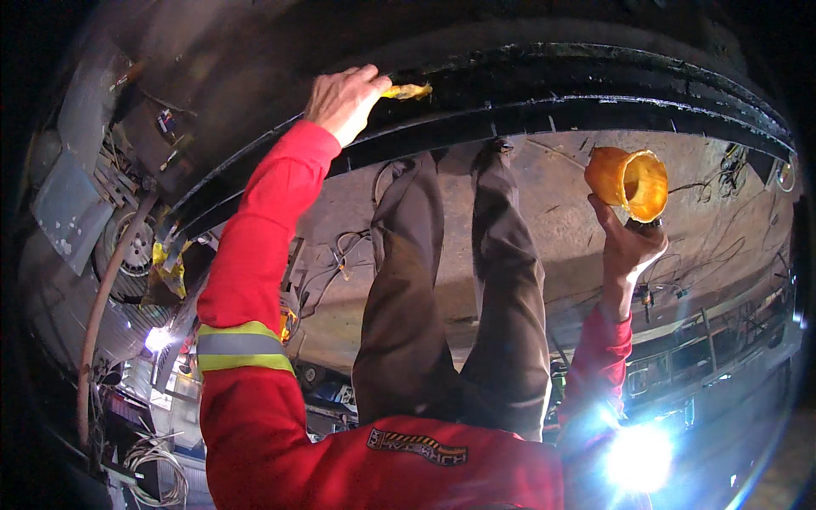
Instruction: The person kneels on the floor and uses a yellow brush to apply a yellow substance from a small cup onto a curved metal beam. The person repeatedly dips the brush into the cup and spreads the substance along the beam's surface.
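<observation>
My left hand point(347, 100) is closed around a short yellow-smeared tool point(408, 91). Its tip reaches to the right against a long dark beam point(544, 76); whether it is a brush or a spreader I cannot make out. On the right, my right hand point(627, 246) grips an orange-yellow cup point(605, 174) from below. The cup is tilted so its opening shows, with a rough, thickly coated rim and a dark hollow inside.
Cables point(729, 174) lie on the brown floor point(544, 246) at the right. A wheel point(132, 246), a yellow bag point(167, 274) and a grey metal sheet point(72, 208) are at the left. A coiled hose point(157, 467) sits lower left. A bright lamp point(639, 459) glares lower right.
</observation>
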{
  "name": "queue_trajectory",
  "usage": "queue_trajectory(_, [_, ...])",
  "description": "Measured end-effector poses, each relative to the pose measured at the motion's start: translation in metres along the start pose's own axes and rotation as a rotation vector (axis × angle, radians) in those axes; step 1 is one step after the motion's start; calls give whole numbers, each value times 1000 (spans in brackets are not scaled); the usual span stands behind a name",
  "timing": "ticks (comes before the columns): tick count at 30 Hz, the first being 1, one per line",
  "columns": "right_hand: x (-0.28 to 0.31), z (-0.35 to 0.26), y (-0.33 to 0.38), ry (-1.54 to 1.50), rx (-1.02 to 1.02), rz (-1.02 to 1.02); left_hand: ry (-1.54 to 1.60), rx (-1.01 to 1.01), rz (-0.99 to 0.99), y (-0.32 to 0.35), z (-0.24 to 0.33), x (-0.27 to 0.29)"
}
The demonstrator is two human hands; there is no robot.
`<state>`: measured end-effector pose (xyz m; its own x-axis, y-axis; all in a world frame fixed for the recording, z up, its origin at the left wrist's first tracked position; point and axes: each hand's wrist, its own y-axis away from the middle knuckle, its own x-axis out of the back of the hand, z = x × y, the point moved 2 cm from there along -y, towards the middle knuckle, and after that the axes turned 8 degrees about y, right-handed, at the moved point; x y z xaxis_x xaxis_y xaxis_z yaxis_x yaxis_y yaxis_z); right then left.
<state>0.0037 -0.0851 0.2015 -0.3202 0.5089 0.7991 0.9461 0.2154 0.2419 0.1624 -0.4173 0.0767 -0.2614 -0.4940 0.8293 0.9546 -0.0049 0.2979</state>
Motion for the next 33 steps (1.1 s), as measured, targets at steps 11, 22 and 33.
queue_trajectory(11, [3, 14, 5, -87, -98, 11, 385, 93, -74, -8, -4, 5])
queue_trajectory(22, [-1, 15, 5, 34, -57, -19, -145, -194, -545, 25, -21, 47])
queue_trajectory(33, [-4, 5, 0, 14, -16, -52, 52, 81, -535, -54, -1, 10])
